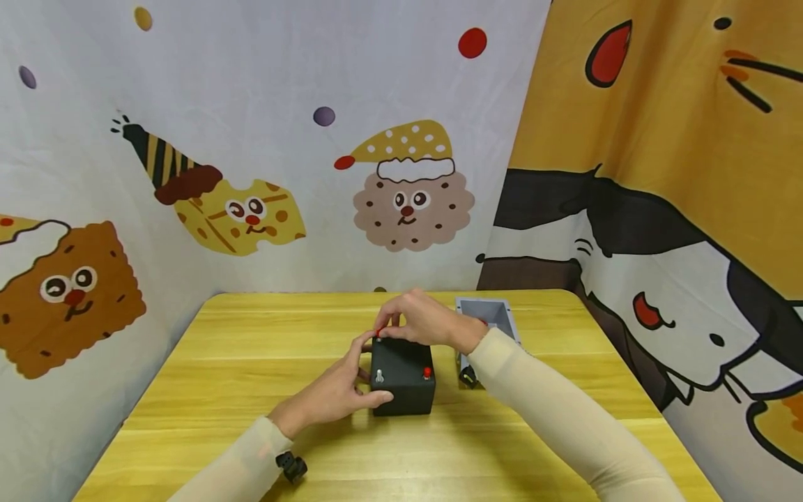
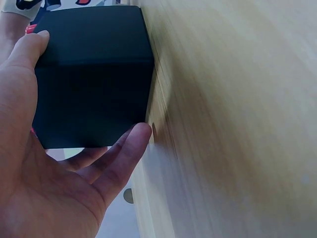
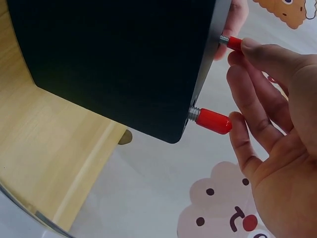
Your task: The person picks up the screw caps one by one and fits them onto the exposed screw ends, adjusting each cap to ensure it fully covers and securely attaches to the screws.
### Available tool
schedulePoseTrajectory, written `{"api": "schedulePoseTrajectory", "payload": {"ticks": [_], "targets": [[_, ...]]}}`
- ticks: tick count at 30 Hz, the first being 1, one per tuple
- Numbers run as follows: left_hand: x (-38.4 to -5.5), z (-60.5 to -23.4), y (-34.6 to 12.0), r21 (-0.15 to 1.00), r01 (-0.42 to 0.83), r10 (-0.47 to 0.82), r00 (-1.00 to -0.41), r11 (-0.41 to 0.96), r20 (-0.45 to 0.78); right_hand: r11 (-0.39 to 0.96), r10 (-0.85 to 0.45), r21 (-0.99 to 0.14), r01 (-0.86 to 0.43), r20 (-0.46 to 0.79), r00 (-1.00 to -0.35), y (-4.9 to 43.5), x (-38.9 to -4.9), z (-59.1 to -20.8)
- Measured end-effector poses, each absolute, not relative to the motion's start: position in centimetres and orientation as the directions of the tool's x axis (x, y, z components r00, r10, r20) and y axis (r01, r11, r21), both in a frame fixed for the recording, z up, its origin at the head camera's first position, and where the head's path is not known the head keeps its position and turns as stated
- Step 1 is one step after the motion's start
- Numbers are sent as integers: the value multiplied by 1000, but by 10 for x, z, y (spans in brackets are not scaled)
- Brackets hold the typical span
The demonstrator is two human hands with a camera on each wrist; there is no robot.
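Observation:
A black box stands on the wooden table with short metal posts on its top. Two red caps show in the right wrist view: one cap sits on a threaded post near a corner. The other red cap is pinched between the thumb and fingers of my right hand, at its threaded post on the far left corner. A silver post at the near left corner is bare. My left hand grips the box from its left side, thumb on the near face and fingers around the back.
A grey open-topped box stands to the right, behind my right forearm, with something red inside. The wooden table reaches back to a printed cloth that hangs behind it and along the right side.

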State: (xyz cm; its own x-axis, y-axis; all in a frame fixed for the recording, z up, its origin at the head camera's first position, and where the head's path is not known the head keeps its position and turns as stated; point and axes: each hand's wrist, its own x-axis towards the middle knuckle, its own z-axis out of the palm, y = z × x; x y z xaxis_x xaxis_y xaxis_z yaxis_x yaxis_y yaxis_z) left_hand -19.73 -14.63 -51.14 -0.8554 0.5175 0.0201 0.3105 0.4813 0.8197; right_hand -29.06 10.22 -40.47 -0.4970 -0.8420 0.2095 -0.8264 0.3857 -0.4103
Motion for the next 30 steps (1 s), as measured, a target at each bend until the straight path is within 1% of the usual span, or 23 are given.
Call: {"api": "schedulePoseTrajectory", "payload": {"ticks": [5,9,17,26,30], "targets": [[-197,-511,-147,831,301,513,-858,468,22,389,-846,-412,-824,194,-497,101,-291,-406],[-197,-511,-147,834,301,516,-856,462,24,403,-840,-415,-816,185,-510,100,-292,-406],[-198,-513,-146,830,328,526,-849,451,50,416,-840,-411,-811,167,-516,100,-292,-407],[-198,-512,-145,833,295,508,-861,468,19,431,-840,-416,-801,140,-525,101,-291,-404],[-198,-512,-146,831,300,514,-858,469,20,438,-839,-410,-800,132,-528,102,-289,-403]]}}
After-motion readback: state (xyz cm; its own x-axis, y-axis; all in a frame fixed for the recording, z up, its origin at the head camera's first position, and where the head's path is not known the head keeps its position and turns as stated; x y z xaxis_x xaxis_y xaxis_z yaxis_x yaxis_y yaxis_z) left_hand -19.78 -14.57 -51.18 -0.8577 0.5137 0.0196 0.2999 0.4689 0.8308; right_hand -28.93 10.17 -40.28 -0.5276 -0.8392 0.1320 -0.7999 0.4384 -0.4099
